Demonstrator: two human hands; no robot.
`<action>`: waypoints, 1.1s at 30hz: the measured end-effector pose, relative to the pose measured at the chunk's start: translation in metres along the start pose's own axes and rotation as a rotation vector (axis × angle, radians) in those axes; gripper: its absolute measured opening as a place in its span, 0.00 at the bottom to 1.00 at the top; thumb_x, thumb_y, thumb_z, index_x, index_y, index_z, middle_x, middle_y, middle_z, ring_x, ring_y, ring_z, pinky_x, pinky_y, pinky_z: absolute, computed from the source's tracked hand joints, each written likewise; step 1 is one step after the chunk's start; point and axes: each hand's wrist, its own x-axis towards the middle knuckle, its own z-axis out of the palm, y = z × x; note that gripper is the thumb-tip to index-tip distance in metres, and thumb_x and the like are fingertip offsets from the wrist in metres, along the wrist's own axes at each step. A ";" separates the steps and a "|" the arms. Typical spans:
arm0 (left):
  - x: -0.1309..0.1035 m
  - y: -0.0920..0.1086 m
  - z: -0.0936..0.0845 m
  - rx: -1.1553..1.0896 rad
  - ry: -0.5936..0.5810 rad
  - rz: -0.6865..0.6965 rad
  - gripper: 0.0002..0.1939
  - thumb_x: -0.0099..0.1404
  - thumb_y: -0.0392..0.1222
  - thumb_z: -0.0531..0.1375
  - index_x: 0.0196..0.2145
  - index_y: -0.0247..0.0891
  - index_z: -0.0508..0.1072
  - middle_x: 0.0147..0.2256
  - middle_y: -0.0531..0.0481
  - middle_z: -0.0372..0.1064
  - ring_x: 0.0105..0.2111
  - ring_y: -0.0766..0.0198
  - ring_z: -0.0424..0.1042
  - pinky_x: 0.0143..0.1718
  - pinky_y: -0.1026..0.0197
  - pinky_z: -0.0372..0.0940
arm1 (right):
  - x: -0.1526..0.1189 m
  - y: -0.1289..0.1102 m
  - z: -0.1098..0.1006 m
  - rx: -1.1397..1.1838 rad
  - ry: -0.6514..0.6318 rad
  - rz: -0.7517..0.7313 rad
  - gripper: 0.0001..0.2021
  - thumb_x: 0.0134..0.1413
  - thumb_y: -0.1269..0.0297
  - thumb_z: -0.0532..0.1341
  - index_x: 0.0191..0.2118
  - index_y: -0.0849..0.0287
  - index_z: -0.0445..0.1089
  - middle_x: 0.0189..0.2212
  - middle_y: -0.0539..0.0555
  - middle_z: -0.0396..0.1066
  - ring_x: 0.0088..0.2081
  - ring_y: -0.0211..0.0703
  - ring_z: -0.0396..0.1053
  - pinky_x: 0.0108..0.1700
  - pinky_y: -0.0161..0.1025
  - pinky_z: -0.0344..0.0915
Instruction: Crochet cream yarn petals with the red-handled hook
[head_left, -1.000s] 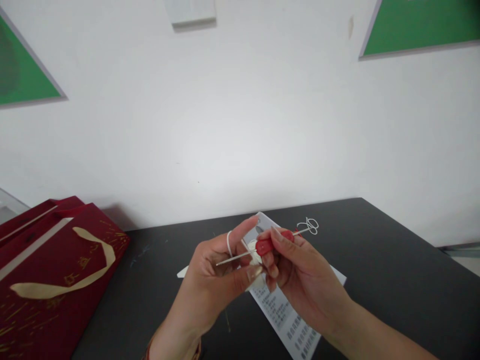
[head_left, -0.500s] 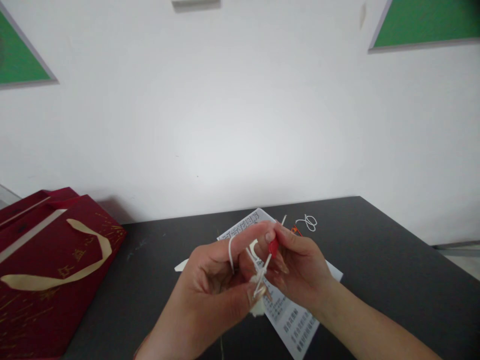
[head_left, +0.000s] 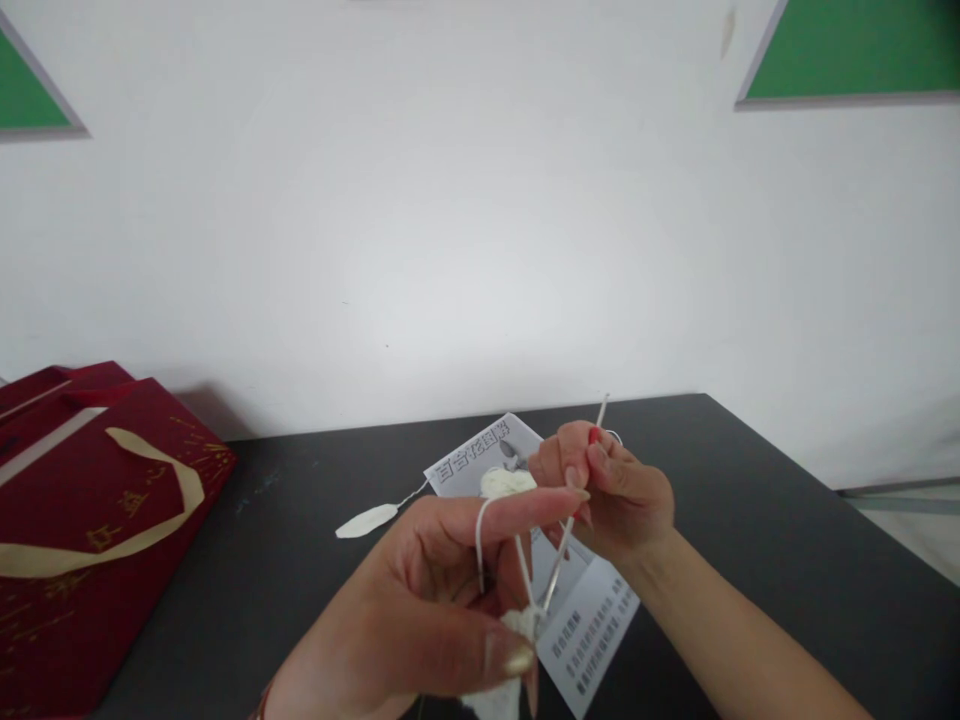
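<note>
My left hand (head_left: 442,610) pinches a white crochet piece (head_left: 499,700) between thumb and fingers, and its index finger is stretched out with white yarn (head_left: 481,550) looped over it. My right hand (head_left: 611,490) is closed around a crochet hook (head_left: 556,570) with a red grip. The hook slants down, its lower end at the top edge of the crochet piece where the yarn meets it. The tip of my left index finger lies close to my right fingers. A white yarn bundle (head_left: 506,482) shows behind my left index finger.
Under my hands lies a printed sheet (head_left: 589,630) on the black table (head_left: 750,560). A white leaf-shaped crochet piece (head_left: 367,521) with a thin tail lies left of it. Dark red gift bags (head_left: 135,520) with cream ribbon handles stand at the left. A white wall (head_left: 480,250) rises behind.
My right hand has drawn a little up and right, and the hook now stands more in sight. My left hand has moved slightly lower. The leaf-shaped piece shows more fully.
</note>
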 end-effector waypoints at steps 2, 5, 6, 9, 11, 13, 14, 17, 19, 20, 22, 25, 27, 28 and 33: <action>0.000 -0.001 0.000 0.000 -0.029 0.001 0.25 0.55 0.41 0.70 0.51 0.52 0.77 0.25 0.55 0.56 0.24 0.71 0.52 0.23 0.66 0.48 | -0.001 -0.004 0.002 -0.036 0.011 -0.026 0.12 0.51 0.57 0.68 0.23 0.57 0.75 0.15 0.47 0.63 0.17 0.35 0.61 0.18 0.31 0.65; 0.001 -0.001 0.002 -0.012 -0.037 0.026 0.24 0.56 0.41 0.69 0.51 0.54 0.77 0.25 0.55 0.56 0.23 0.70 0.52 0.22 0.65 0.48 | -0.002 -0.009 0.006 -0.080 0.034 -0.058 0.12 0.50 0.58 0.69 0.23 0.58 0.76 0.15 0.47 0.63 0.17 0.35 0.60 0.18 0.31 0.63; 0.001 -0.001 0.004 -0.018 -0.035 0.042 0.23 0.56 0.41 0.69 0.51 0.54 0.78 0.25 0.55 0.56 0.24 0.69 0.53 0.22 0.66 0.50 | -0.003 -0.010 0.007 -0.091 0.041 -0.071 0.12 0.50 0.58 0.69 0.23 0.58 0.76 0.15 0.47 0.63 0.17 0.34 0.60 0.19 0.31 0.63; 0.000 0.000 0.007 0.009 0.020 0.081 0.22 0.57 0.40 0.69 0.49 0.55 0.79 0.26 0.54 0.58 0.25 0.69 0.55 0.24 0.67 0.54 | -0.004 -0.013 0.010 -0.117 0.054 -0.113 0.11 0.51 0.58 0.68 0.23 0.57 0.76 0.15 0.47 0.63 0.17 0.34 0.59 0.19 0.31 0.62; -0.002 0.001 0.007 0.039 0.058 0.075 0.22 0.56 0.39 0.69 0.48 0.56 0.79 0.27 0.55 0.58 0.25 0.70 0.56 0.25 0.68 0.55 | -0.005 -0.014 0.011 -0.131 0.058 -0.131 0.11 0.52 0.58 0.68 0.24 0.57 0.77 0.15 0.48 0.63 0.17 0.34 0.60 0.19 0.31 0.61; -0.003 0.001 0.006 0.029 0.082 0.059 0.22 0.56 0.40 0.70 0.48 0.57 0.79 0.28 0.55 0.60 0.25 0.71 0.57 0.25 0.69 0.56 | -0.006 -0.015 0.013 -0.144 0.060 -0.139 0.10 0.51 0.58 0.68 0.24 0.57 0.77 0.15 0.48 0.63 0.17 0.35 0.60 0.19 0.31 0.61; -0.004 0.001 0.006 0.019 0.077 0.060 0.21 0.57 0.40 0.70 0.48 0.57 0.79 0.28 0.55 0.61 0.25 0.71 0.58 0.25 0.69 0.57 | -0.007 -0.016 0.013 -0.153 0.061 -0.142 0.10 0.51 0.58 0.68 0.24 0.57 0.78 0.15 0.48 0.64 0.17 0.35 0.60 0.19 0.32 0.61; -0.005 0.001 0.004 0.005 0.023 0.082 0.22 0.59 0.38 0.68 0.50 0.57 0.77 0.30 0.54 0.64 0.26 0.71 0.59 0.26 0.70 0.59 | -0.008 -0.018 0.014 -0.205 0.068 -0.167 0.10 0.51 0.58 0.69 0.24 0.57 0.78 0.16 0.49 0.65 0.17 0.36 0.62 0.20 0.33 0.62; -0.005 0.001 0.004 -0.005 0.008 0.080 0.23 0.59 0.37 0.68 0.50 0.57 0.77 0.30 0.54 0.63 0.26 0.71 0.58 0.25 0.70 0.59 | -0.009 -0.019 0.014 -0.242 0.076 -0.189 0.10 0.52 0.58 0.68 0.24 0.56 0.78 0.15 0.49 0.65 0.18 0.36 0.62 0.21 0.33 0.62; -0.006 0.001 0.005 -0.016 0.030 0.068 0.23 0.58 0.36 0.68 0.50 0.56 0.78 0.29 0.54 0.63 0.25 0.71 0.58 0.25 0.70 0.59 | -0.009 -0.020 0.014 -0.252 0.079 -0.196 0.11 0.52 0.58 0.68 0.24 0.56 0.78 0.15 0.49 0.64 0.18 0.36 0.62 0.21 0.33 0.62; -0.007 0.002 0.008 -0.036 0.115 0.037 0.23 0.55 0.37 0.70 0.48 0.54 0.79 0.28 0.55 0.62 0.25 0.72 0.59 0.24 0.70 0.58 | -0.009 -0.020 0.014 -0.257 0.084 -0.201 0.11 0.52 0.57 0.68 0.24 0.56 0.77 0.15 0.49 0.64 0.17 0.35 0.61 0.21 0.33 0.62; -0.009 0.003 0.014 -0.065 0.220 0.012 0.23 0.51 0.37 0.72 0.46 0.51 0.81 0.27 0.55 0.63 0.24 0.72 0.62 0.24 0.69 0.59 | -0.010 -0.019 0.015 -0.251 0.098 -0.195 0.11 0.52 0.57 0.69 0.24 0.56 0.78 0.16 0.49 0.64 0.18 0.35 0.61 0.21 0.33 0.62; -0.009 0.004 0.015 -0.076 0.241 0.018 0.22 0.51 0.36 0.73 0.45 0.51 0.82 0.26 0.55 0.64 0.24 0.71 0.63 0.23 0.69 0.59 | -0.010 -0.019 0.015 -0.239 0.104 -0.193 0.10 0.52 0.57 0.68 0.24 0.55 0.78 0.16 0.48 0.64 0.18 0.35 0.61 0.20 0.33 0.61; -0.009 0.003 0.015 -0.083 0.246 0.023 0.22 0.51 0.36 0.73 0.45 0.51 0.82 0.26 0.55 0.64 0.24 0.72 0.63 0.23 0.69 0.59 | -0.010 -0.019 0.015 -0.232 0.103 -0.194 0.10 0.52 0.58 0.68 0.24 0.55 0.78 0.16 0.48 0.64 0.18 0.36 0.61 0.20 0.33 0.61; -0.008 0.003 0.011 -0.110 0.164 0.050 0.22 0.53 0.32 0.71 0.46 0.50 0.81 0.28 0.55 0.67 0.25 0.73 0.64 0.26 0.71 0.61 | -0.011 -0.021 0.015 -0.265 0.079 -0.205 0.10 0.53 0.58 0.67 0.25 0.55 0.78 0.17 0.50 0.66 0.19 0.38 0.64 0.21 0.34 0.61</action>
